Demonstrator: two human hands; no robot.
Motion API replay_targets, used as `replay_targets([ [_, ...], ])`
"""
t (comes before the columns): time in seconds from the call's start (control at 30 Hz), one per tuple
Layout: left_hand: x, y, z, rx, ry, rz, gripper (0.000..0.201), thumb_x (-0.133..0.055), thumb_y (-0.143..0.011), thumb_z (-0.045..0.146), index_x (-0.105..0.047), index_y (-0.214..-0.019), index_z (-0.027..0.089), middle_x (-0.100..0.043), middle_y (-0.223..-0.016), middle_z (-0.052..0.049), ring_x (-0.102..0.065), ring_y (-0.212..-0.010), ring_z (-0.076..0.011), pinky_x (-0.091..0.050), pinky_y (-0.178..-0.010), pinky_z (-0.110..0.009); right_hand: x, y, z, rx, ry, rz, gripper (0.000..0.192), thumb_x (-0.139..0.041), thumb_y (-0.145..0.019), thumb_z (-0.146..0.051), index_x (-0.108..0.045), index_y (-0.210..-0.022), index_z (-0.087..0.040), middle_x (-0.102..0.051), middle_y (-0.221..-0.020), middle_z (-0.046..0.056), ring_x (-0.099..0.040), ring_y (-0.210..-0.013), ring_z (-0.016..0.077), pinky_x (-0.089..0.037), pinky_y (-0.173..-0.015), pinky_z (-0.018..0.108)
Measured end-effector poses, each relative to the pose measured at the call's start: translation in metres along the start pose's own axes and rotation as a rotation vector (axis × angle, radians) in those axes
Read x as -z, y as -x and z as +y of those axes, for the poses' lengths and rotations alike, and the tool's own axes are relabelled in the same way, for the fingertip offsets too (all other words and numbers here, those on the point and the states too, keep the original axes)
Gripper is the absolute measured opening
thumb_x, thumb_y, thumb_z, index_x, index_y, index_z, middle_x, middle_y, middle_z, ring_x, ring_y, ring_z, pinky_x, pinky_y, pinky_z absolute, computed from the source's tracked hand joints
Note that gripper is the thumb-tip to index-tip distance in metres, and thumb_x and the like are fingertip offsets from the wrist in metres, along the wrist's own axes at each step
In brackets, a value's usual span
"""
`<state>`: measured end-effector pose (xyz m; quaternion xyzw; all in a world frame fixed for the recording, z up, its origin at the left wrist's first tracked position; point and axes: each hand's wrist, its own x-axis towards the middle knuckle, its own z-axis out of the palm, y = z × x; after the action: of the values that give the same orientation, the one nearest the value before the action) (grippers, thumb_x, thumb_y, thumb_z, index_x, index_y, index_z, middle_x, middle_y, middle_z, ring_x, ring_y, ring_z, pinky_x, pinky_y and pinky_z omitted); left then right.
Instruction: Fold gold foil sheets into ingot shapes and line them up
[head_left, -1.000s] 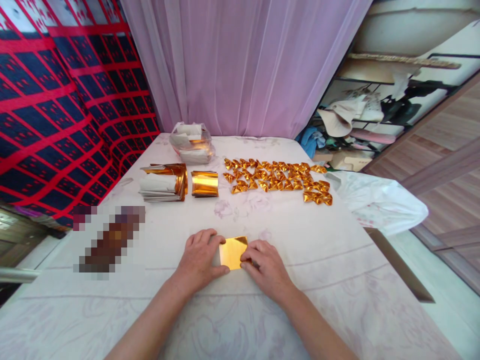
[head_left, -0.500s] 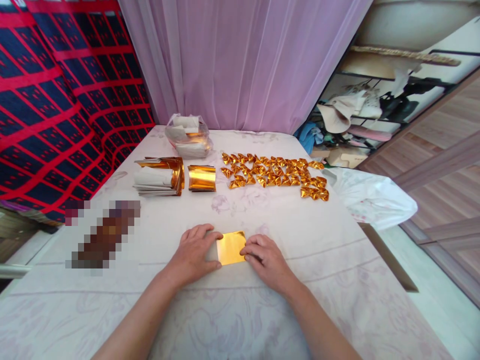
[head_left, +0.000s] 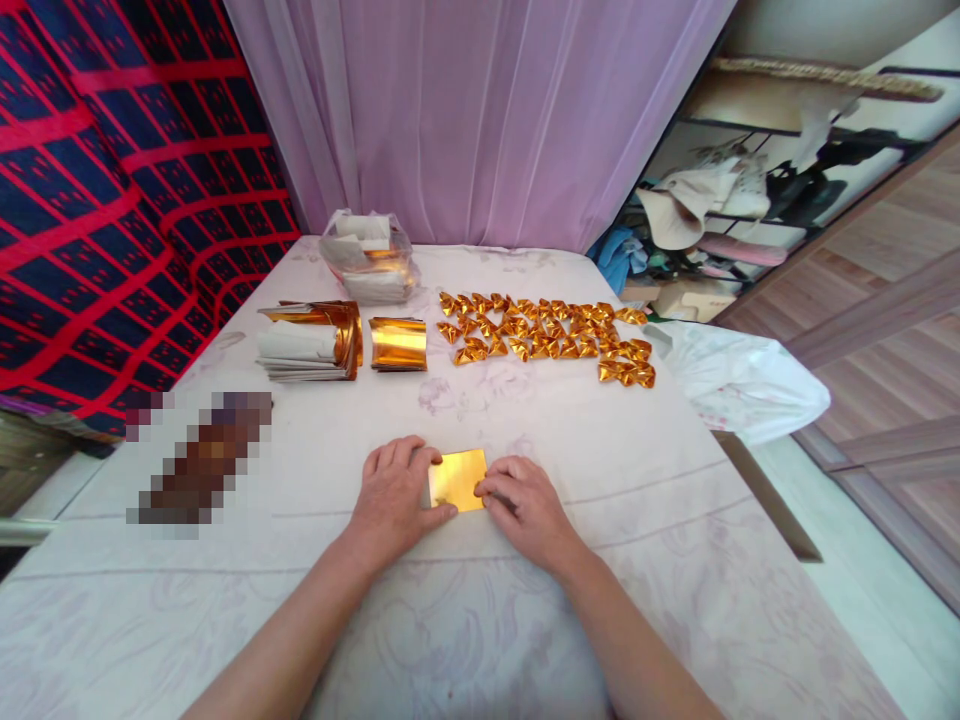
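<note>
A gold foil paper point(head_left: 459, 478) lies flat on the cloth-covered table between my hands. My left hand point(head_left: 395, 488) rests at its left side, thumb and forefinger spread; the fingertip touches the upper left corner and the thumb reaches the lower edge. With bent fingers, my right hand point(head_left: 527, 508) pinches the paper's right edge. Beyond my hands sits a small stack of gold foil papers point(head_left: 399, 345). Left of it is a larger stack of grey-backed foil papers point(head_left: 304, 342). Several folded gold pieces point(head_left: 551, 330) lie in rows to the right.
A clear plastic bag point(head_left: 367, 262) of more papers stands at the back of the table point(head_left: 465, 610). A blurred-out dark object point(head_left: 202, 455) lies at left. A white bag point(head_left: 750, 380) hangs by the right edge, near shelves. A purple curtain point(head_left: 480, 120) closes the back.
My left thumb has slid inward onto the foil paper's lower edge. My right hand still pinches the right edge. The whole view has shifted slightly.
</note>
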<state>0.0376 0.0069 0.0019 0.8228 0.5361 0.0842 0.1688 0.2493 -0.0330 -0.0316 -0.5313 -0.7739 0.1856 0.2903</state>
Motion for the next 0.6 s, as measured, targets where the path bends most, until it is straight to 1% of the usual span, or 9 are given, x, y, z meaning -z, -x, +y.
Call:
replay_targets([
  [0.1, 0.006, 0.000, -0.006, -0.006, 0.039, -0.058, 0.051, -0.075, -0.070, 0.037, -0.059, -0.117, 0.027, -0.052, -0.129, -0.007, -0.045, -0.123, -0.0300, -0.031, -0.103, -0.046, 0.002, 0.000, 0.002, 0.014, -0.016, -0.010, 0.021, -0.057, -0.082, -0.009, -0.068, -0.092, -0.023, -0.062, -0.097, 0.004, -0.057, -0.092, 0.0186, -0.044, -0.081, 0.035],
  [0.2, 0.007, 0.001, -0.014, -0.029, 0.075, -0.093, 0.051, -0.073, -0.071, 0.033, -0.058, -0.120, 0.030, -0.051, -0.133, -0.005, -0.043, -0.126, -0.0296, -0.030, -0.105, -0.047, 0.004, 0.000, 0.001, 0.006, -0.015, -0.017, 0.022, -0.060, -0.079, -0.008, -0.067, -0.093, -0.023, -0.062, -0.098, 0.004, -0.057, -0.093, 0.0190, -0.044, -0.082, 0.035],
  [0.3, 0.003, 0.002, -0.022, -0.069, 0.103, -0.084, 0.052, -0.072, -0.072, 0.032, -0.057, -0.122, 0.031, -0.049, -0.136, -0.005, -0.041, -0.128, -0.0296, -0.030, -0.106, -0.048, 0.005, 0.001, -0.002, -0.003, -0.001, -0.023, 0.023, -0.062, -0.078, -0.010, -0.066, -0.096, -0.023, -0.063, -0.100, 0.004, -0.057, -0.094, 0.0198, -0.045, -0.084, 0.036],
  [0.4, -0.001, 0.005, -0.025, -0.084, 0.123, -0.042, 0.051, -0.070, -0.073, 0.029, -0.056, -0.122, 0.030, -0.049, -0.136, -0.006, -0.041, -0.127, -0.0295, -0.031, -0.106, -0.049, 0.004, 0.001, -0.003, -0.007, 0.011, -0.017, 0.024, -0.063, -0.077, -0.010, -0.066, -0.097, -0.023, -0.062, -0.100, 0.004, -0.057, -0.095, 0.0204, -0.045, -0.085, 0.037],
  [0.47, -0.001, 0.008, -0.021, -0.106, 0.120, -0.018, 0.045, -0.068, -0.074, 0.025, -0.060, -0.118, 0.029, -0.048, -0.138, -0.007, -0.040, -0.128, -0.0295, -0.031, -0.106, -0.050, 0.003, 0.002, -0.003, -0.010, 0.016, -0.010, 0.025, -0.062, -0.076, -0.009, -0.066, -0.097, -0.023, -0.063, -0.100, 0.004, -0.057, -0.095, 0.0205, -0.044, -0.085, 0.037],
  [0.53, 0.001, 0.011, -0.016, -0.164, 0.099, -0.006, 0.034, -0.065, -0.076, 0.020, -0.065, -0.109, 0.029, -0.048, -0.139, -0.006, -0.039, -0.129, -0.0292, -0.029, -0.108, -0.050, 0.002, 0.002, -0.002, -0.016, 0.020, -0.009, 0.025, -0.062, -0.076, -0.009, -0.066, -0.096, -0.023, -0.063, -0.100, 0.004, -0.057, -0.094, 0.0205, -0.044, -0.085, 0.037],
  [0.6, 0.005, 0.015, -0.011, -0.232, 0.071, -0.003, 0.024, -0.061, -0.079, 0.017, -0.069, -0.098, 0.029, -0.054, -0.133, -0.004, -0.043, -0.126, -0.0274, -0.026, -0.109, -0.051, 0.001, 0.002, -0.002, -0.019, 0.022, -0.012, 0.024, -0.062, -0.076, -0.010, -0.065, -0.096, -0.024, -0.063, -0.100, 0.004, -0.057, -0.094, 0.0205, -0.044, -0.086, 0.038],
])
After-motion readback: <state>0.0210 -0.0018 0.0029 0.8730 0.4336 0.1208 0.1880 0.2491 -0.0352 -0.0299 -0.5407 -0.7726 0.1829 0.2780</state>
